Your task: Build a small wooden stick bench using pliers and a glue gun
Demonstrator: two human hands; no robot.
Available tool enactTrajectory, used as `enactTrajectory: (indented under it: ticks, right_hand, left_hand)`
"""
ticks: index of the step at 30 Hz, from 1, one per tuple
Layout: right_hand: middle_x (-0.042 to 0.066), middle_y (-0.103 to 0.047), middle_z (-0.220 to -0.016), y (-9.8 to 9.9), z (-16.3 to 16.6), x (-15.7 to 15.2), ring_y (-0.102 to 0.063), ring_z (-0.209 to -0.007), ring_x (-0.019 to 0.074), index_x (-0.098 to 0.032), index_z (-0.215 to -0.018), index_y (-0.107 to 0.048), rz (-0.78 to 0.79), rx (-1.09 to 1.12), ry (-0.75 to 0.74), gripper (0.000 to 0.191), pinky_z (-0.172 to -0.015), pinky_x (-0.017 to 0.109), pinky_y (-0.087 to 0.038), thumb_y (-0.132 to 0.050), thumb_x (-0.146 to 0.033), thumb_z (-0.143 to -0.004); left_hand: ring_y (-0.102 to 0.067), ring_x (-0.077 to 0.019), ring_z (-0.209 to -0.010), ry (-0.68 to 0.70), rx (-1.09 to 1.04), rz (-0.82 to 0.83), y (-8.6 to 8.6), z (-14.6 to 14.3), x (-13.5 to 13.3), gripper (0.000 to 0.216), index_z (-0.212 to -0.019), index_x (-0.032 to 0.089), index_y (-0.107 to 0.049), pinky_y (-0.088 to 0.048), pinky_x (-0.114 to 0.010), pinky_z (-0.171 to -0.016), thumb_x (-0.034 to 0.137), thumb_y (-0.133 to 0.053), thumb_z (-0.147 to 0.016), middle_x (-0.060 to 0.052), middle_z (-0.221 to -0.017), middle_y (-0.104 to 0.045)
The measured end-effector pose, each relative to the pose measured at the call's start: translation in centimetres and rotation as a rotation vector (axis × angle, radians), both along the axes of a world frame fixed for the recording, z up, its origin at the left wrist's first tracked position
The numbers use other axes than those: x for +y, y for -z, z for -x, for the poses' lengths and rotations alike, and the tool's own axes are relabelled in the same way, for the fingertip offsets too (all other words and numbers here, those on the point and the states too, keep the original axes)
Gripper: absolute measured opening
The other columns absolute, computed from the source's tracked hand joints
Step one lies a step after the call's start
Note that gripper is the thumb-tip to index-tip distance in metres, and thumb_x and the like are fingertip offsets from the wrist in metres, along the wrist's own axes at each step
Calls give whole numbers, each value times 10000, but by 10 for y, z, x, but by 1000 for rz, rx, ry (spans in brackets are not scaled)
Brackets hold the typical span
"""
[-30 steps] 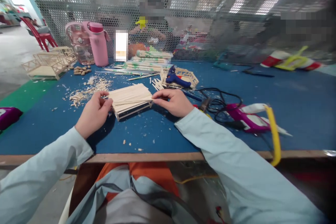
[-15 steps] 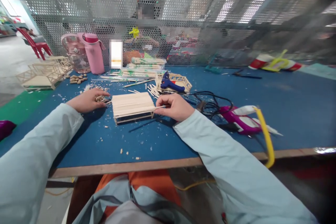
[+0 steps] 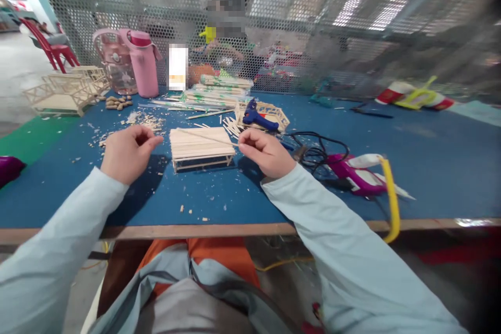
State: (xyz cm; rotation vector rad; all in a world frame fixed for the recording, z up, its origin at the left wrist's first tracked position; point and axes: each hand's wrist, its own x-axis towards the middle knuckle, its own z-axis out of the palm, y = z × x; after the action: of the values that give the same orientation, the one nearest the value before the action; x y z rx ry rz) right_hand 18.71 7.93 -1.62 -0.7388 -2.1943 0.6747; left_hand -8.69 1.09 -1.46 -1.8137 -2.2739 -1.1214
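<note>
A small platform of pale wooden sticks [image 3: 201,147] stands on the blue table [image 3: 242,203] between my hands. My right hand [image 3: 266,152] is at its right end, fingers pinched on a thin wooden stick [image 3: 203,135] that lies slanted across the platform's top. My left hand [image 3: 127,153] hovers just left of the platform, fingers curled with thumb and forefinger close together; whether they hold anything does not show. Wood chips and offcuts [image 3: 129,126] are scattered behind my left hand.
A blue glue gun [image 3: 258,117] rests on a stick frame behind the platform. A magenta glue gun [image 3: 354,173], black cable and a yellow-handled tool [image 3: 389,198] lie right. Pink bottles [image 3: 136,62], stick bundles and finished stick models [image 3: 64,93] stand at the back left. A person sits beyond the mesh.
My left hand lifted off the chip pile and moved toward the platform. My right hand swung the thin stick up so it lies across the platform's top.
</note>
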Motion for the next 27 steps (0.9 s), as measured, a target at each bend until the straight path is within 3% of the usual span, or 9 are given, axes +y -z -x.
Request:
enactTrajectory:
  ticks: [3, 5, 8, 11, 14, 17, 21, 24, 27]
  right_hand:
    - [-19, -465, -640, 7, 0, -3, -405, -564, 97, -165, -741, -504, -9, -56, -19, 102, -541, 227, -342, -512, -259, -781]
    - [-13, -492, -645, 11, 0, -2, -426, -564, 97, -163, -727, -517, 1, -72, -14, 99, -534, 223, -351, -538, -255, -755]
    - [-8, -517, -632, 14, -1, -1, -453, -552, 99, -162, -699, -527, 45, -60, 6, 103, -520, 222, -367, -562, -254, -728]
    - [-2, -535, -618, 12, -2, -1, -483, -550, 109, -165, -679, -537, 57, -48, 25, 111, -520, 229, -388, -580, -262, -711]
    - [1, -547, -619, 9, -3, -2, -494, -550, 113, -171, -671, -544, 23, -38, 82, 113, -519, 232, -398, -594, -268, -706]
    - [0, -551, -612, 6, -4, -1, -492, -541, 112, -174, -663, -546, 13, -25, 121, 117, -511, 232, -398, -602, -269, -703]
    - [4, -562, -604, 7, -6, 1, -501, -541, 114, -167, -643, -549, 27, -53, 92, 121, -513, 234, -403, -607, -261, -692]
    - [7, -562, -610, 7, -6, 1, -501, -547, 114, -162, -643, -548, 30, -57, 91, 121, -516, 235, -397, -602, -256, -696]
    - [-5, -537, -611, 6, -5, 1, -477, -544, 104, -160, -659, -542, 44, -48, 77, 122, -511, 228, -378, -609, -258, -689]
  left_hand:
    - [-542, -145, -513, 38, -125, -18, 10, -24, -33, 221, -685, 216, -656, -414, -259, -557, 410, -563, -734, 38, -514, -583]
    - [-606, -157, -616, 25, -244, -72, 21, -35, -44, 233, -810, 203, -676, -442, -254, -608, 375, -523, -772, 14, -645, -665]
    - [-635, -175, -771, 51, -354, -114, 33, -43, -45, 290, -1016, 161, -608, -466, -284, -726, 316, -489, -801, -56, -866, -696]
    - [-624, -187, -826, 138, -475, -58, 37, -42, -40, 338, -1096, 156, -521, -476, -316, -746, 322, -495, -802, -89, -940, -671]
    - [-614, -187, -819, 214, -580, -10, 32, -36, -34, 322, -1058, 168, -499, -484, -311, -704, 351, -504, -793, -71, -899, -640]
    - [-604, -176, -743, 265, -533, 62, 21, -27, -26, 305, -1019, 176, -501, -471, -290, -631, 347, -523, -767, -30, -790, -620]
    - [-510, -104, -464, 320, -576, 208, 7, -20, -11, 333, -1030, 168, -467, -400, -238, -464, 226, -515, -706, 23, -665, -602]
    - [-437, -71, -356, 368, -699, 292, 4, -19, -9, 451, -1084, 172, -419, -329, -210, -356, 201, -512, -643, 48, -646, -566]
    - [-541, -98, -420, 443, -839, 312, 6, -22, -16, 670, -1196, 211, -335, -357, -199, -350, 197, -562, -566, 47, -732, -562]
